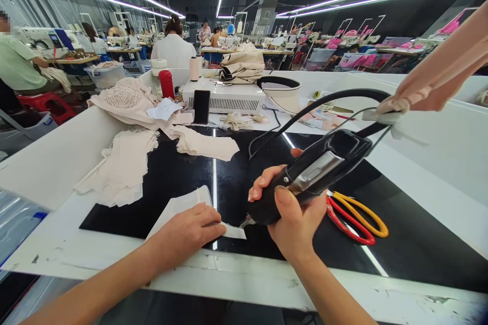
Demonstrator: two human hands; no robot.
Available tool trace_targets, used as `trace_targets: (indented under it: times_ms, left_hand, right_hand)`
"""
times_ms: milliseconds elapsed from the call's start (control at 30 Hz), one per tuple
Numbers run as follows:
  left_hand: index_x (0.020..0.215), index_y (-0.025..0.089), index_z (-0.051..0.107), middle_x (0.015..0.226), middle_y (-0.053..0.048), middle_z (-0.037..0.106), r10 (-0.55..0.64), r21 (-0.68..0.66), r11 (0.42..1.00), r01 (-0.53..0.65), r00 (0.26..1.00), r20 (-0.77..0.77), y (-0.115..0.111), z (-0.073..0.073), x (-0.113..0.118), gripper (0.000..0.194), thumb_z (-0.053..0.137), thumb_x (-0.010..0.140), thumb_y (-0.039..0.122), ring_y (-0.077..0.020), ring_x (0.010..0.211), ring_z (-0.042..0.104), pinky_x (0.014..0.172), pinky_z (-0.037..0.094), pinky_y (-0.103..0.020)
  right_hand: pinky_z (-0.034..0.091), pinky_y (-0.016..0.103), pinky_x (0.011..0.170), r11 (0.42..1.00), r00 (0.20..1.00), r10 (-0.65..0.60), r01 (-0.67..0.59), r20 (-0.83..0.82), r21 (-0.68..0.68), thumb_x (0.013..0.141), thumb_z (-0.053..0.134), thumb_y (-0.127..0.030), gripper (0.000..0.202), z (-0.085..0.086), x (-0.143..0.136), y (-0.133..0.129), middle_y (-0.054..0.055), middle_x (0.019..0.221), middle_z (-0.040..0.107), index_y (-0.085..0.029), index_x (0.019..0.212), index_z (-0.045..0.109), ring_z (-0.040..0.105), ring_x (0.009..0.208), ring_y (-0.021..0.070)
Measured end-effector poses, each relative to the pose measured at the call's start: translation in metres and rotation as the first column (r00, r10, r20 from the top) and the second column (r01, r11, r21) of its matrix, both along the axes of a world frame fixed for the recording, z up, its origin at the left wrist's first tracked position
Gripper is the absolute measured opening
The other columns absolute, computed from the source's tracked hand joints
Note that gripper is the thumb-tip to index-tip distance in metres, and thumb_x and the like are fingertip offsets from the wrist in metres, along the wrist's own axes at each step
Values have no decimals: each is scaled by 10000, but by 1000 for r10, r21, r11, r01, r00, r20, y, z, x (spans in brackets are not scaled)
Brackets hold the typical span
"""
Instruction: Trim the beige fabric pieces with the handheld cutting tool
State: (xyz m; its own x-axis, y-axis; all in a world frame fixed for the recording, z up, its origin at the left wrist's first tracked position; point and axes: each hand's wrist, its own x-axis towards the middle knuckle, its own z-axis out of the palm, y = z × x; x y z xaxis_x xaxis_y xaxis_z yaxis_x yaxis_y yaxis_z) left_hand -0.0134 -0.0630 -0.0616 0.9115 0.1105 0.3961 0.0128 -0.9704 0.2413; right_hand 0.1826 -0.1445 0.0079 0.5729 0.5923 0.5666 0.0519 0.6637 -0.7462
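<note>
My right hand (295,218) is wrapped round a black corded hand tool (312,172) with a silver lever on its side. Its small metal tip (247,221) points down and left, close to the end of a pale fabric strip (234,232). Whether the tip touches the strip I cannot tell. Lying flat, my left hand (186,231) presses on the strip and on a white folded sheet (183,205), fingers stretched to the right. Both rest on the black board (244,183).
Stacked beige pieces (122,162) lie left, with lace-patterned cups (125,96) behind. Scissors with red and yellow handles (356,218) lie right. At the back stand a phone (201,106), a white vented box (229,99) and a red bottle (166,84). A fabric band (438,66) holds the tool's cable.
</note>
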Motion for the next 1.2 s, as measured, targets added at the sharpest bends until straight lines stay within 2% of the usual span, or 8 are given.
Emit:
trace_targets:
  times_ms: [300,533,667,800,933,1200]
  left_hand:
    - [1195,178,669,1107,-59,703,-2,24,1000,1,1000,29,-1,0,2,212,502,1107,81,-194,1007,683,976,600,-323]
    - [1186,179,669,1104,-63,704,-2,36,999,1,1000,30,-1,-1,4,207,500,1110,86,-196,1017,686,978,595,-324]
    - [1187,178,660,1103,-60,702,-5,24,1000,4,999,39,-1,-1,4,222,491,1102,63,-196,1005,685,967,596,-325]
    - [1192,182,660,1128,-67,700,0,13,1000,0,1000,18,-1,-2,3,234,487,1099,57,-199,1037,684,975,600,-330]
    - [1210,190,659,1139,-73,701,4,20,1000,-4,1000,19,-1,-5,1,238,497,1093,60,-205,1071,683,993,605,-345]
    - [1215,187,669,1141,-71,710,6,0,1000,-6,1000,-2,-1,0,0,251,505,1084,49,-202,1062,693,1004,614,-340]
  right_hand:
    - [565,274,504,998,998,58,-58,-30,8,871,879,-451,474,-4,-14,11,-70,795,679,-310,1204,572,636,534,131]
    - [569,284,505,999,998,46,-46,-33,-7,872,873,-444,590,-7,-15,12,-68,795,682,-313,1325,517,637,530,136]
    - [571,277,506,998,998,62,-62,-17,-9,900,853,-422,479,-4,-16,11,-71,790,681,-312,1251,545,639,530,132]
    - [573,285,514,999,998,42,-42,-40,-2,895,862,-407,512,-1,-12,5,-65,797,685,-318,1304,567,644,544,136]
    - [562,295,495,1000,1000,-5,5,-25,-9,884,869,-432,467,0,-6,0,-64,788,669,-322,1255,608,643,540,147]
    - [560,296,504,1000,1000,10,-10,3,-30,903,851,-434,441,-4,-5,-2,-63,804,667,-332,1249,598,633,543,146]
